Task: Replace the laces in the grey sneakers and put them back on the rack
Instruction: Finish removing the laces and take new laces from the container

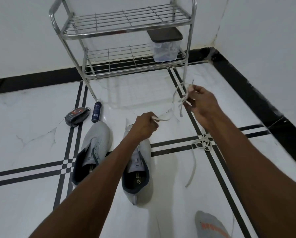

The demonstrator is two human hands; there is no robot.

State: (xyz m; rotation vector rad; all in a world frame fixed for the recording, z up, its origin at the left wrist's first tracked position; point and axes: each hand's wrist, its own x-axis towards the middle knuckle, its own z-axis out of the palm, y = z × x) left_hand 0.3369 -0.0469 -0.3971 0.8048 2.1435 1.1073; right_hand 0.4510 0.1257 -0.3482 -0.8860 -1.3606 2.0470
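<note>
Left hand (144, 125): my fingers pinch one end of the white lace (164, 117), keeping it taut.
Right hand (201, 102): fingers grip the bunched rest, untangling.
Grey sneakers (94, 150): unlaced, on the floor near me.
Rack (123, 28): far, awaiting them.

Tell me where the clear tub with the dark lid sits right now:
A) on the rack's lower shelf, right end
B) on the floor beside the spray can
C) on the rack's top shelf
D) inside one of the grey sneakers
A: the clear tub stands on the wire grid of the rack's lower shelf at its right end, under the bare top shelf, well apart from the spray can and the grey sneakers on the floor.
</note>
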